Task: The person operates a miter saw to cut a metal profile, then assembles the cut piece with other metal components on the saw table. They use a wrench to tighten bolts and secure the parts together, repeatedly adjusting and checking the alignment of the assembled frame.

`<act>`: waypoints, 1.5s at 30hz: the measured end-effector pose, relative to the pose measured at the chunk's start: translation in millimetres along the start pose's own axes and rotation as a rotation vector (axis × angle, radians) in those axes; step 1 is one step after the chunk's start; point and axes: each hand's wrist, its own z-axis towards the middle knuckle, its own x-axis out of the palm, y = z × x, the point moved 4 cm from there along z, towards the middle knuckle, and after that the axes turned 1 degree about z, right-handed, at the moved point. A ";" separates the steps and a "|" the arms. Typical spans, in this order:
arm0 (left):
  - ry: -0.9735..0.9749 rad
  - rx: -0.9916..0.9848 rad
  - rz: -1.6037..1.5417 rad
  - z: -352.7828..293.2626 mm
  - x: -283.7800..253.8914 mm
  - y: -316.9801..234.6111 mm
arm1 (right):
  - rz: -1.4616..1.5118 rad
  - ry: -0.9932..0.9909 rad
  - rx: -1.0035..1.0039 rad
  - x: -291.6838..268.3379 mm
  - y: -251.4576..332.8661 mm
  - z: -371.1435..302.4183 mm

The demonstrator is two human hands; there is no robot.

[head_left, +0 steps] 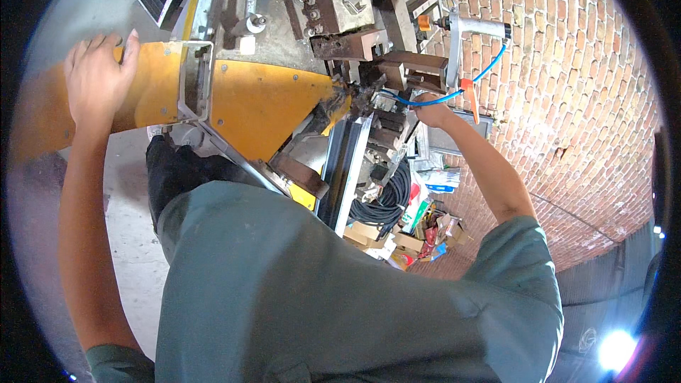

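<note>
1. Yellow sheet-metal panel [266, 103]: runs from far L to ctr of frame, w/ a bare metal bracket [201, 85] across it, L of ctr.
2. L hand [98, 79], upper L: open on panel's L part, thumb spread, fingertips at its top edge.
3. R hand [430, 109], R of ctr: at the machine's dark metal blocks [408, 71], blue hose [489, 66] passing right by it; fingers partly hidden, can't tell if gripping.
4. Orange clip [469, 96] by hose, just R of R hand.
5. Coiled black cable [386, 198] + cardboard boxes [369, 232], lower ctr; brick wall [560, 99], R side.
</note>
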 end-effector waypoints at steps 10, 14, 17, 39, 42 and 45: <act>0.070 0.016 0.100 2.0 0.1 -0.9 | 0.198 -0.087 -0.121 3.7 8.5 7.9; 0.090 0.009 0.073 1.0 1.0 0.9 | 0.229 -0.184 -0.159 6.8 9.9 9.8; 0.088 0.018 0.090 1.0 3.3 1.3 | 0.283 -0.240 -0.123 10.8 9.4 7.5; 0.150 0.055 0.153 2.1 15.3 15.3 | 0.653 -0.445 -0.335 70.1 -18.5 15.6; 0.149 0.058 0.119 2.4 18.4 19.4 | 0.773 -0.435 -0.283 85.6 -24.9 21.4; 0.060 0.166 0.191 0.0 19.2 20.1 | 0.846 -0.439 -0.297 95.2 -26.4 26.4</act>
